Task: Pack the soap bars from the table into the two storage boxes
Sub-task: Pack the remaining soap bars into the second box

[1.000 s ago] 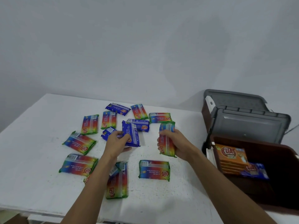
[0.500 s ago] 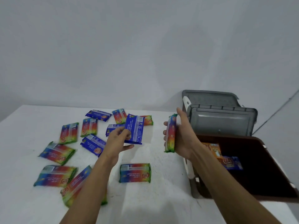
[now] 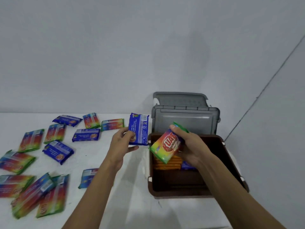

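My right hand (image 3: pixel 187 147) grips a rainbow-wrapped soap bar (image 3: pixel 166 147) tilted over the open brown storage box (image 3: pixel 228 156). Inside that box lie orange soap bars (image 3: pixel 166 165) and a blue one (image 3: pixel 188 166). My left hand (image 3: pixel 123 142) holds a blue soap bar (image 3: pixel 140 129) upright just left of the box's rim. A second box (image 3: pixel 179 99) with a grey lid stands behind the first one. Several rainbow and blue soap bars (image 3: pixel 57 151) lie scattered on the white table (image 3: pixel 102 156) to the left.
The grey lid (image 3: pixel 185 120) of the brown box stands open against the back. A pale wall runs behind the table, with a corner line at the right. The table's front edge is near the bottom of the view.
Both hands have moved right with their bars. The right hand has turned its rainbow bar flat side up and brought it over the brown box; the view has swung right.
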